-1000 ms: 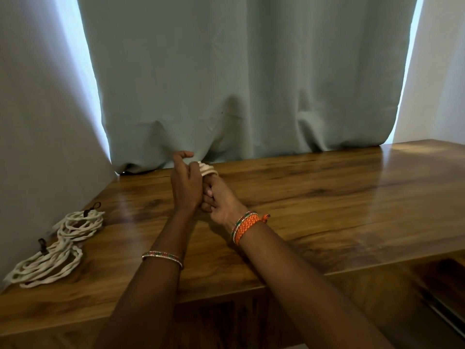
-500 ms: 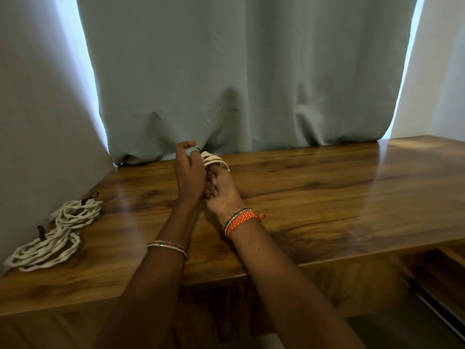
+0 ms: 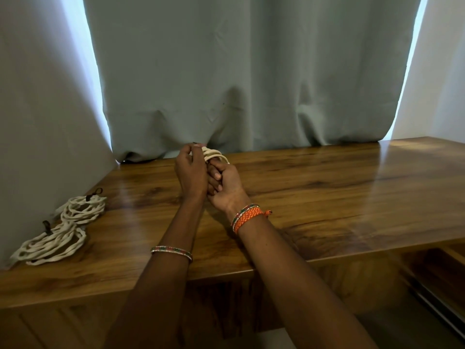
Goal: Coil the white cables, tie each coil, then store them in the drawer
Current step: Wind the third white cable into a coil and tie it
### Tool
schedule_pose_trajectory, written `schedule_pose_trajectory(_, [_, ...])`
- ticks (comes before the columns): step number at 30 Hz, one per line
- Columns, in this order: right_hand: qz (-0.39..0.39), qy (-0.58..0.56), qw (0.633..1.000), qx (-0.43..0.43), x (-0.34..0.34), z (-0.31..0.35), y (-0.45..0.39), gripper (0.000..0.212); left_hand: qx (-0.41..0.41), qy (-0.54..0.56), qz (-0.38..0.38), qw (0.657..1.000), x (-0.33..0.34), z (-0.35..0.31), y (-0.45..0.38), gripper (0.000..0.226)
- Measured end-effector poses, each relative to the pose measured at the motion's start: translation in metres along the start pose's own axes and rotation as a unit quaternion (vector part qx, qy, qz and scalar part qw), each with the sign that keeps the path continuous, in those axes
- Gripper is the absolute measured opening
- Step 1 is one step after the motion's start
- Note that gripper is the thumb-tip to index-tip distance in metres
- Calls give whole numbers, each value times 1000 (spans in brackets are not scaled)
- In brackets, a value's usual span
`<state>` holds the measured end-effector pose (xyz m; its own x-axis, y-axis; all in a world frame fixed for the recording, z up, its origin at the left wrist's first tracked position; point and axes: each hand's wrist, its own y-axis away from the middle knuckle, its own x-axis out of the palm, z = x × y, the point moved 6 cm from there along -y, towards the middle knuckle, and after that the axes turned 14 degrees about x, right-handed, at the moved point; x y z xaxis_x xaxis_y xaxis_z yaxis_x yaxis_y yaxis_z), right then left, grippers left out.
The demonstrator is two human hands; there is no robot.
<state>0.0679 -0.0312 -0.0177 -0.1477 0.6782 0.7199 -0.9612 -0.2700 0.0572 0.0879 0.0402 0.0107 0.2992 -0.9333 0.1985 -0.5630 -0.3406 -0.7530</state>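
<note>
Wooden table [image 3: 327, 197] against grey curtain [image 3: 251, 71]. Both hands raised over far edge, pressed together: left hand [image 3: 191, 172] and right hand [image 3: 225, 185] curl fingers round white cable coil [image 3: 214, 154] (mostly hidden). Two tied coils [image 3: 63, 230] lie at table's left end, beside wall.

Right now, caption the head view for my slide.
Both hands, left and right, hold a white cable coil above the table; two tied coils lie left.
</note>
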Motion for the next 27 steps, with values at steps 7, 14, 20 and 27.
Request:
schedule_pose_trajectory(7, [-161,160,972,-60,-14,10,9,23,27,-58,25,998,-1,5,-4,17])
schedule_pose_trajectory(14, [-283,397,835,-255,-19,28,31,8,-11,-44,33,998,4,13,-3,16])
schedule_pose_trajectory(20, [-250,457,785,-336,-7,36,37,16,9,-79,105,991,3,20,-2,19])
schedule_pose_trajectory(27, [-271,423,803,-319,-15,49,41,4,19,-94,143,985,10,22,2,21])
